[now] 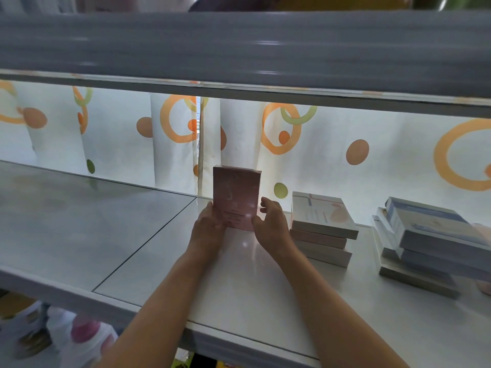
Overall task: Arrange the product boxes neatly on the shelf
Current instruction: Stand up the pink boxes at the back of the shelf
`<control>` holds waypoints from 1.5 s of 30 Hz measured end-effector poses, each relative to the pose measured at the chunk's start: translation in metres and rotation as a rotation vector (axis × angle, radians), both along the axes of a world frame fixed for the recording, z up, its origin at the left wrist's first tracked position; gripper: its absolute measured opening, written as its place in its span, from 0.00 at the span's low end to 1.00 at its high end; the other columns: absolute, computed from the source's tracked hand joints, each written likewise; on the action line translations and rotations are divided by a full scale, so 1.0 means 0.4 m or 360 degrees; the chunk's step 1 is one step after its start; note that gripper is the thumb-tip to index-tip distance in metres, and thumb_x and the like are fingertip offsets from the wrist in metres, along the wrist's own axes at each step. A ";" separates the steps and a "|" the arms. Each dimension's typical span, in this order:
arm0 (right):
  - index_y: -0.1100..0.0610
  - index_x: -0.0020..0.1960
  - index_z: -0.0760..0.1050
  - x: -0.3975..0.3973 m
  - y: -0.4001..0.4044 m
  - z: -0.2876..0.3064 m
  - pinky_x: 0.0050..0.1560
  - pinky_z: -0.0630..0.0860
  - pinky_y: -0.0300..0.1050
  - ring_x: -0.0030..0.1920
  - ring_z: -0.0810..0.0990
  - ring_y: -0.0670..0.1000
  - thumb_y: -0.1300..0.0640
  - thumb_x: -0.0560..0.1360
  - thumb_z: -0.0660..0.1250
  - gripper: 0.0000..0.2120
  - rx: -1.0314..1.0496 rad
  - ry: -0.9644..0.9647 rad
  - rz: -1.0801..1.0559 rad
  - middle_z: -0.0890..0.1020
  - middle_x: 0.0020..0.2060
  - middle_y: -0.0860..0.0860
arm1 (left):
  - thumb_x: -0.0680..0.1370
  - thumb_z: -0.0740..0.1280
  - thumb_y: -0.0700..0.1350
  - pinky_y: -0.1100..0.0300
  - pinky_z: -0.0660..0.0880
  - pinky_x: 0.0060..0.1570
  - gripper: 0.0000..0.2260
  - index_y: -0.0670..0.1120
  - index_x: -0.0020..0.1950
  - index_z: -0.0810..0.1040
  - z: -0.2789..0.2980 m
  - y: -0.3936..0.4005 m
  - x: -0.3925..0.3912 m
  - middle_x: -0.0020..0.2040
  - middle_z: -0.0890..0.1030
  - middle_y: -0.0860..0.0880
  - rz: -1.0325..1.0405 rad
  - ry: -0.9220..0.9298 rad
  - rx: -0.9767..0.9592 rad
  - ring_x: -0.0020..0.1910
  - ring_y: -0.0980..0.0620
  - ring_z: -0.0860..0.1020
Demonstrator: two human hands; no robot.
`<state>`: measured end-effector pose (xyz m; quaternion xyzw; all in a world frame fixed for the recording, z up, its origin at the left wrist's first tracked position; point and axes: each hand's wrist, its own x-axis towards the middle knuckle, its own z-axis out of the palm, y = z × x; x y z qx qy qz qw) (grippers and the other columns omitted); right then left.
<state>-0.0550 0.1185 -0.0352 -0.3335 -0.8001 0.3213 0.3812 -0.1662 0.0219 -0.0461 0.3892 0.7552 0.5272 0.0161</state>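
A pink product box (236, 192) stands upright on the white shelf (148, 251), near its back edge in the middle. My left hand (208, 228) grips its lower left side. My right hand (271, 221) touches its lower right side, fingers curled around the edge. To the right lies a flat stack of three boxes (322, 229), white and pink. Further right sits a messier stack of several blue and white boxes (430, 243), some tilted.
A grey upper shelf (239, 51) hangs low overhead. Behind the shelf is a white curtain (332, 144) with orange and green circles. The left half of the shelf is bare. Blurred items (66, 333) show below the shelf's front edge.
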 end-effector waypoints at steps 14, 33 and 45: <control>0.63 0.71 0.68 0.060 -0.075 0.072 0.61 0.75 0.47 0.61 0.75 0.54 0.69 0.74 0.63 0.25 0.0316 0.0180 -0.0080 0.74 0.64 0.56 | 0.75 0.64 0.33 0.56 0.76 0.45 0.07 0.42 0.50 0.77 0.013 -0.037 0.047 0.46 0.80 0.45 0.0090 0.0610 0.0209 0.45 0.47 0.78; 0.63 0.65 0.73 0.414 0.112 0.043 0.55 0.70 0.46 0.59 0.77 0.58 0.40 0.76 0.63 0.30 -0.0622 0.0119 -0.0569 0.79 0.59 0.58 | 0.81 0.55 0.56 0.54 0.66 0.49 0.22 0.39 0.57 0.75 0.047 0.196 0.356 0.54 0.78 0.41 -0.0216 -0.0444 -0.0105 0.52 0.43 0.74; 0.60 0.38 0.72 0.424 0.156 0.039 0.40 0.69 0.46 0.37 0.74 0.52 0.41 0.80 0.60 0.23 -0.0592 0.0163 -0.0460 0.76 0.35 0.53 | 0.81 0.50 0.59 0.47 0.71 0.63 0.25 0.44 0.63 0.75 0.053 0.256 0.331 0.61 0.78 0.44 -0.0552 -0.0431 -0.0166 0.58 0.44 0.75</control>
